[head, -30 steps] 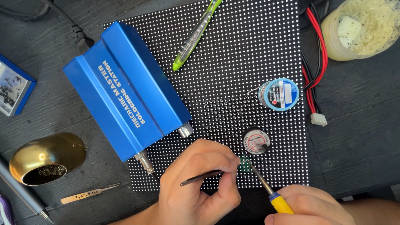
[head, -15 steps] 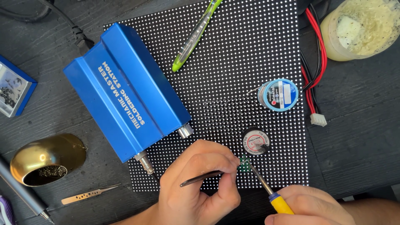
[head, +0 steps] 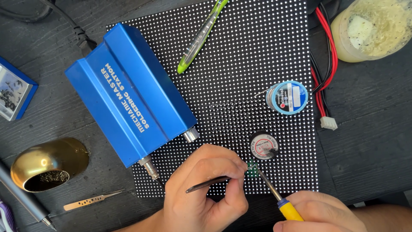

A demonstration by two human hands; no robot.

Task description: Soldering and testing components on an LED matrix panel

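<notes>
My right hand (head: 319, 211) grips the soldering iron (head: 279, 195); my left hand (head: 206, 189) pinches black tweezers (head: 208, 184) on the small green chip (head: 252, 169), lying on the dotted panel (head: 257, 64). I should keep the tip steady and touch briefly.

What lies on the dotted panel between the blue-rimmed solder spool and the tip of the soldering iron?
In the head view, a small round black tin with a pale label lies between the solder spool and the soldering iron tip, on the dotted panel.
</notes>
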